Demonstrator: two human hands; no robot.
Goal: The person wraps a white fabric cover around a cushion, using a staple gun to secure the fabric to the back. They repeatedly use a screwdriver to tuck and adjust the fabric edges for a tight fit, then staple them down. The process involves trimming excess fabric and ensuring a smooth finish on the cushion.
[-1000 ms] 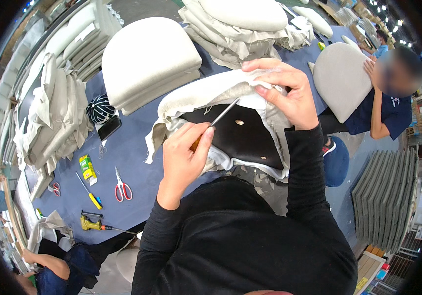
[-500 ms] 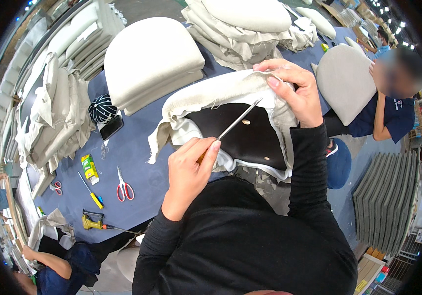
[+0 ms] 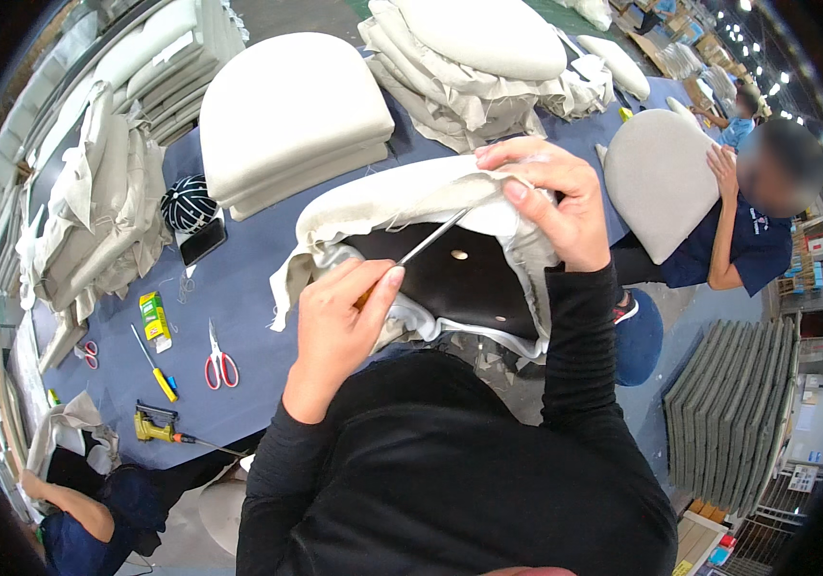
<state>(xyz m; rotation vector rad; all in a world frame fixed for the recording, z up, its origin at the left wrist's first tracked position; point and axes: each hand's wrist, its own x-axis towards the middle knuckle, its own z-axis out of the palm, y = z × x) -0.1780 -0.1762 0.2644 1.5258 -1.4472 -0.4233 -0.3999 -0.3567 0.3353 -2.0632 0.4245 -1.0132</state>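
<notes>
Blue table [image 3: 248, 302]: printed yellow-green box [image 3: 154, 319]; left hand [image 3: 336, 312] grips metal-shafted tool [image 3: 433, 237]

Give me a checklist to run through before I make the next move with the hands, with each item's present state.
1. Left hand has the metal-shafted tool by its handle: ok.
2. Right hand grips the edge of the pale fabric: ok.
3. Tool tip touches the fabric: cannot tell; it points to the edge near the right hand, but contact is unclear.
4. Fabric lies smooth around the black panel: not ok; it is bunched, with a loose flap at the left.
5. Red-handled scissors are apart from both hands: ok, lying on the blue table.
</notes>
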